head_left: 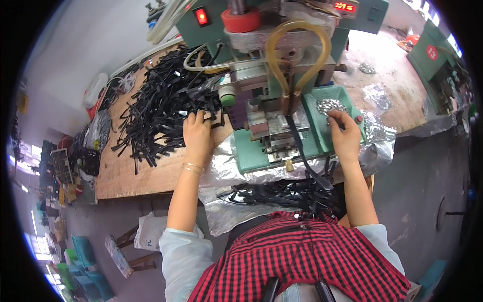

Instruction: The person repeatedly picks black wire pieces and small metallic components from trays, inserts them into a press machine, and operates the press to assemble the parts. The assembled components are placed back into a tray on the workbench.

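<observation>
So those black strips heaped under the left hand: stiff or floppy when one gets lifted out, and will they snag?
The black strips look thin and narrow, so probably light. Most lie straight in the heap, which suggests some stiffness, though the ones hanging off the bench edge curve, so likely bendy. They cross each other thickly where the left hand rests, so pulling one may drag its neighbours.

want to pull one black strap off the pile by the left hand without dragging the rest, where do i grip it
Probably by a free end. The black straps lie crisscrossed in a loose pile on the wooden bench, so a mid-length grip would likely snag neighbours. Ends stick out along the pile's near edge, beside the left hand. Come from that near side, pinch one protruding end and draw it along its length.
</observation>
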Motion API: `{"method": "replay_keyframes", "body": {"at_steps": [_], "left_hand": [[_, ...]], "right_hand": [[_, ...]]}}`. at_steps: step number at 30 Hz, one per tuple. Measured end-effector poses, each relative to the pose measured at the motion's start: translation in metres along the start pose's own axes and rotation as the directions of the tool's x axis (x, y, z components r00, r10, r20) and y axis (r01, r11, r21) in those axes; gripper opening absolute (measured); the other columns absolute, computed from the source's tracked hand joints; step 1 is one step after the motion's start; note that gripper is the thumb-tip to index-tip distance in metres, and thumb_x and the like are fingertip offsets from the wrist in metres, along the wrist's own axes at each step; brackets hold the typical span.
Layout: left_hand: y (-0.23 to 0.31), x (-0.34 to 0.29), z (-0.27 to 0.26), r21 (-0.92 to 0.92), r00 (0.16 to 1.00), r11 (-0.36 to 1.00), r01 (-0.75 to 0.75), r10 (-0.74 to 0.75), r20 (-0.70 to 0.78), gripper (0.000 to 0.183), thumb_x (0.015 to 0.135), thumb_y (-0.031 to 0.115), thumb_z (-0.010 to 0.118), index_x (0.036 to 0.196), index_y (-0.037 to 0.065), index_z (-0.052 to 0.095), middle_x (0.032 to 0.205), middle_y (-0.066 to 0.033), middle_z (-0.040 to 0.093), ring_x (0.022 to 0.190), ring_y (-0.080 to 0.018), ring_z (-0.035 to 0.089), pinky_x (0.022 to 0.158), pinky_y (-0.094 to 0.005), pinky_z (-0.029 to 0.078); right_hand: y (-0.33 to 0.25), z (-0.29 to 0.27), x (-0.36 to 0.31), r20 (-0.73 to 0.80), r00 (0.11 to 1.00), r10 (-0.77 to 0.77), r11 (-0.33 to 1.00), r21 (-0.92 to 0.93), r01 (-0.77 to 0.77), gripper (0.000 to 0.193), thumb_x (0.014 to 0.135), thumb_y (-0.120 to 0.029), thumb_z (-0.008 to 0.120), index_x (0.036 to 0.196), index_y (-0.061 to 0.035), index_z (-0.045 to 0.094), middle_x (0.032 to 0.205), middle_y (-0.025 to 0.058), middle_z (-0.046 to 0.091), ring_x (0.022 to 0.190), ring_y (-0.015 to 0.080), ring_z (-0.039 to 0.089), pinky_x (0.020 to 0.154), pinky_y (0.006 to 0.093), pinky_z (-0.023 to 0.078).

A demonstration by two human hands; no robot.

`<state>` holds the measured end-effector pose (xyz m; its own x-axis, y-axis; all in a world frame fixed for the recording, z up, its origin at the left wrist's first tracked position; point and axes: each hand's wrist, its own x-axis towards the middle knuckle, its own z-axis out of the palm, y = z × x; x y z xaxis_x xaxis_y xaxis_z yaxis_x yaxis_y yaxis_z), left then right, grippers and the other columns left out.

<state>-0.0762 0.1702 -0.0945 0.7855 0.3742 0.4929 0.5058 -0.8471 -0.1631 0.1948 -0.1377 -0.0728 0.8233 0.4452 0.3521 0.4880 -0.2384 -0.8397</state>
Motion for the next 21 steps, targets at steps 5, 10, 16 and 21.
{"method": "replay_keyframes", "body": {"at_steps": [5, 10, 16, 21], "left_hand": [[0.008, 0.01, 0.009, -0.223, 0.966, 0.967, 0.123, -0.168, -0.197, 0.024, 0.08, 0.006, 0.073, 0.104, 0.005, 0.071, 0.118, -0.0118, 0.072, 0.099, -0.0333, 0.064, 0.086, -0.0449, 0.051], [-0.002, -0.008, -0.022, -0.965, 0.628, 0.108, 0.237, -0.775, 0.068, 0.024, 0.106, 0.011, 0.063, 0.128, 0.001, 0.062, 0.106, -0.0122, 0.078, 0.078, -0.0125, 0.071, 0.069, -0.022, 0.053], [0.011, -0.032, -0.017, -0.947, 0.766, 0.012, 0.321, -0.592, 0.252, 0.036, 0.112, 0.023, 0.055, 0.139, -0.002, 0.058, 0.136, -0.0155, 0.069, 0.122, -0.0213, 0.068, 0.097, -0.0321, 0.058], [0.044, -0.006, -0.032, -0.859, 0.66, -0.053, 0.509, -0.616, 0.429, 0.036, 0.11, 0.031, 0.061, 0.108, -0.002, 0.075, 0.095, -0.01, 0.079, 0.068, -0.0104, 0.068, 0.058, -0.0221, 0.051]], "right_hand": [[0.02, -0.036, -0.019, -0.161, 0.971, -0.179, 0.961, -0.238, 0.138, 0.011, 0.092, -0.003, 0.072, 0.103, -0.0034, 0.076, 0.096, 0.0117, 0.074, 0.088, 0.0277, 0.071, 0.083, 0.0375, 0.054], [0.041, -0.075, -0.05, -0.254, 0.933, -0.256, 0.92, -0.36, 0.155, 0.01, 0.092, -0.001, 0.072, 0.102, -0.0013, 0.074, 0.094, 0.012, 0.073, 0.089, 0.0277, 0.069, 0.083, 0.0374, 0.053], [-0.023, -0.049, -0.037, -0.123, 0.978, -0.168, 0.986, -0.042, 0.164, 0.012, 0.091, 0.0, 0.073, 0.102, -0.0023, 0.077, 0.098, 0.0116, 0.075, 0.093, 0.0261, 0.071, 0.085, 0.0363, 0.053], [-0.079, -0.003, 0.003, -0.036, 0.896, -0.442, 0.882, 0.166, 0.442, 0.016, 0.088, 0.003, 0.075, 0.104, -0.0002, 0.076, 0.104, 0.01, 0.076, 0.097, 0.021, 0.07, 0.089, 0.0334, 0.053]]}}
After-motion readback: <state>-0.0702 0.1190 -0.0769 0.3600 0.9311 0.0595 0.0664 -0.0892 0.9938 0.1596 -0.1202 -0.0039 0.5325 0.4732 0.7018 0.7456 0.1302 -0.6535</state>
